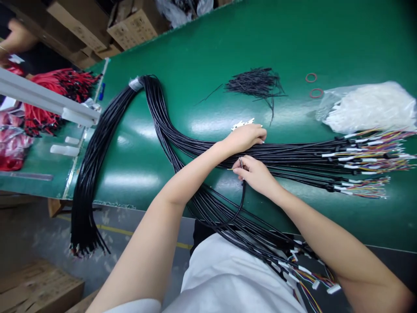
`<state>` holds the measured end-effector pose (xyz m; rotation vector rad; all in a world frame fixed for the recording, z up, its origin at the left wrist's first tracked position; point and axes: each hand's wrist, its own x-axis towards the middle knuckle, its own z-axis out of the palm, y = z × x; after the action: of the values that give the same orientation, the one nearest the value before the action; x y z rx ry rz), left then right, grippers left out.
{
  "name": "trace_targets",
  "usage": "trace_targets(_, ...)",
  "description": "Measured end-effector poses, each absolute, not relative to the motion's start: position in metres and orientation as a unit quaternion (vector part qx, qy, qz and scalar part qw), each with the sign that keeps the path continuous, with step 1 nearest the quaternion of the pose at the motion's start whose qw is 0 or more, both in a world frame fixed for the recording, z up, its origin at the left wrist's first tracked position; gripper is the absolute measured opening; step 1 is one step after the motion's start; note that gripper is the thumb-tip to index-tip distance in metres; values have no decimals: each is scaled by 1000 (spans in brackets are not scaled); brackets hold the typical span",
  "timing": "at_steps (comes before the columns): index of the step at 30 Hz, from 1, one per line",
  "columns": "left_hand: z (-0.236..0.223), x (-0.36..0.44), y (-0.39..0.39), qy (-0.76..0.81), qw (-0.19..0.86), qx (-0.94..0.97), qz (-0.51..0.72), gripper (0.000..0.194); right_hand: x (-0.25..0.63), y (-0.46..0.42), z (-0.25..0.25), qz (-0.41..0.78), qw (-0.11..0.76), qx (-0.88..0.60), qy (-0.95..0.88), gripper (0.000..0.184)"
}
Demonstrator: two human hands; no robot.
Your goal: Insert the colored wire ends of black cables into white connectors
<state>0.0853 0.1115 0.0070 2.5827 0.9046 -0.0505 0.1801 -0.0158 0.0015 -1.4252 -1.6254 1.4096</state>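
Note:
My right hand [256, 173] pinches the end of a black cable [243, 195], from which thin wires, one of them yellow, stick out at the fingertips. That cable loops down from the hand toward the lower group of cables. Just above, my left hand [246, 135] hovers over the thick bundle of black cables [202, 145], fingers curled inward; what they hold, if anything, is hidden. Behind the left hand lies a small heap of white plastic pieces [243, 123]. The bundle's right ends carry white sleeves and bare coloured wires [374, 152]. Other ends with white connectors [334, 288] hang near my lap.
A pile of short black strips [254, 82] lies on the green table [195, 56]. Two red rings [311, 78] and a clear bag of white pieces [371, 106] are at right. Red cables [58, 95], a metal post [42, 93] and another person's hand [19, 37] are at left.

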Motion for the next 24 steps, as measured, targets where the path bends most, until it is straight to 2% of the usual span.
trace_targets(5,-1,82,116,355,154,922,0,29,180,-16,0,531,275,-526,-604,16)
trace_targets(10,-4,70,117,377,196,904,51,30,180,-16,0,531,280,-526,-602,16)
trace_targets(17,1,85,114,332,142,933,-4,29,181,-17,-1,532,281,-526,-601,17)
trace_targets(21,6,91,110,345,95,933,-30,32,181,-17,1,536,284,-524,-598,16)
trace_targets(24,4,88,110,374,99,921,-36,35,180,-17,3,540,289,-519,-595,15)
